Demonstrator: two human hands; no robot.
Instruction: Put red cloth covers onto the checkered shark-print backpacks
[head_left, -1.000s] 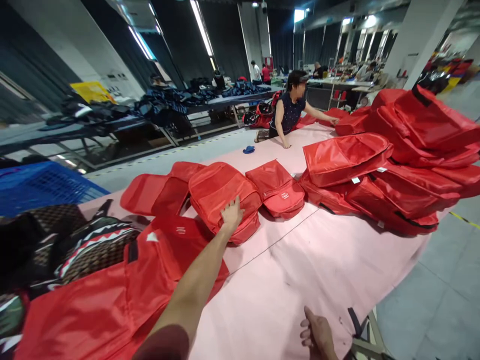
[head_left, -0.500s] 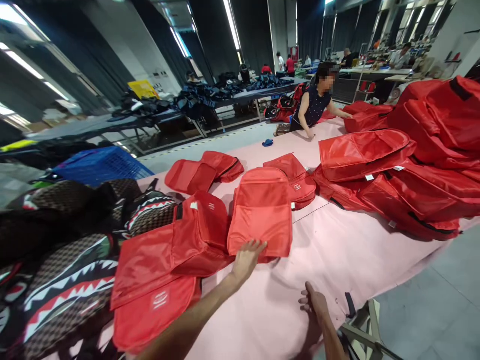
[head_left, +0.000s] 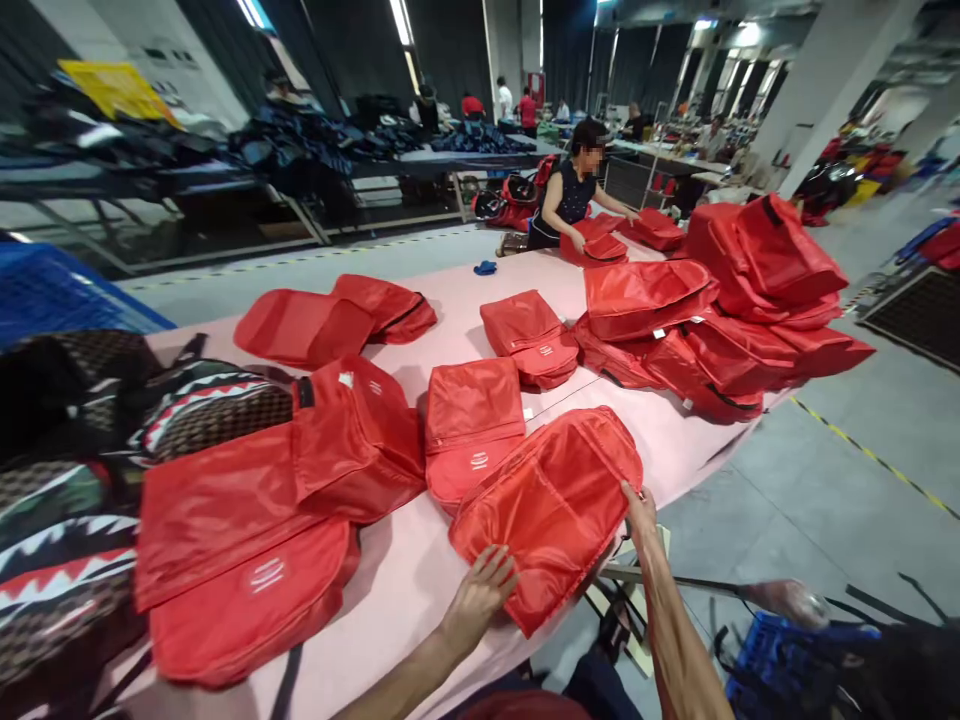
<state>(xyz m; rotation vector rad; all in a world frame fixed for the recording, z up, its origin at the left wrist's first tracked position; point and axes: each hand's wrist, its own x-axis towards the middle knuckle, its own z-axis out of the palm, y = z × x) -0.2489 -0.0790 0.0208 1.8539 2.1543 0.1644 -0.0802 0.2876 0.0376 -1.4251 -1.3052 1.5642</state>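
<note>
A red backpack point(head_left: 559, 510), its plain panel facing up, lies slanted at the near edge of the pink-covered table point(head_left: 405, 610). My left hand point(head_left: 480, 590) rests on its lower left part, fingers laid over the fabric and the thumb not clearly visible. At the opposite side, my right hand point(head_left: 640, 512) is closed on the backpack's rim. Just behind it is another red backpack point(head_left: 472, 425) with a pale printed logo, partly covered. Left of my hands sit larger red backpacks point(head_left: 247, 590), also with the logo.
Patterned shark-mouth bags point(head_left: 67, 570) crowd the left end. A heap of red backpacks point(head_left: 720, 340) covers the far right of the table. Across it, a co-worker point(head_left: 574, 200) handles red bags. A blue crate point(head_left: 67, 290) stands at left; a metal bar point(head_left: 697, 582) juts out below right.
The top backpack has come off the logo-printed one and moved right and nearer, now slanted. My right hand, earlier open and apart, has taken its edge. The view has swung right.
</note>
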